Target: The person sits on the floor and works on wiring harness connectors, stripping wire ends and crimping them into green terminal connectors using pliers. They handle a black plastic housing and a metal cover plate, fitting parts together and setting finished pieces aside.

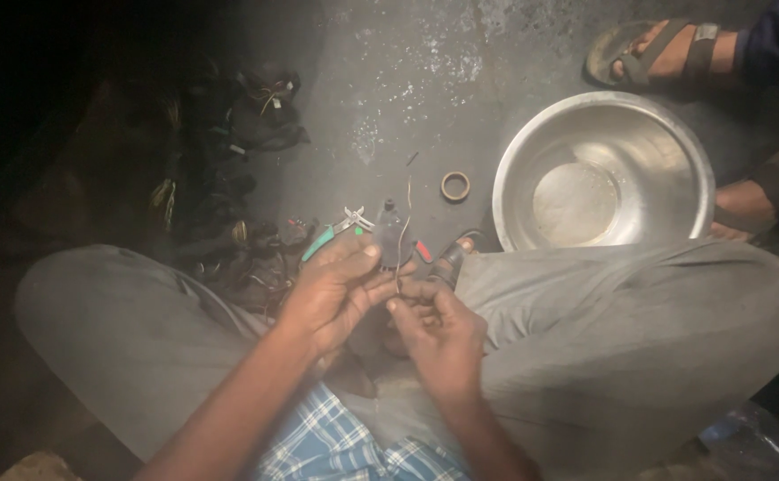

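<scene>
I sit cross-legged on a dark concrete floor. My left hand (336, 289) holds a small dark part (392, 239) between thumb and fingers, just above my knees. My right hand (434, 325) pinches a thin wire (405, 223) that rises from the fingertips past the dark part. Both hands meet at the centre, fingertips almost touching. Pliers with green handles (332, 233) lie on the floor just beyond my left hand.
A large steel bowl (665, 151) stands at the right. A small brown ring (455, 186) lies beside it. A heap of dark wires and parts (229, 160) fills the left. Another person's sandalled feet (657, 53) rest at the top right. A plastic bottle (763, 445) lies lower right.
</scene>
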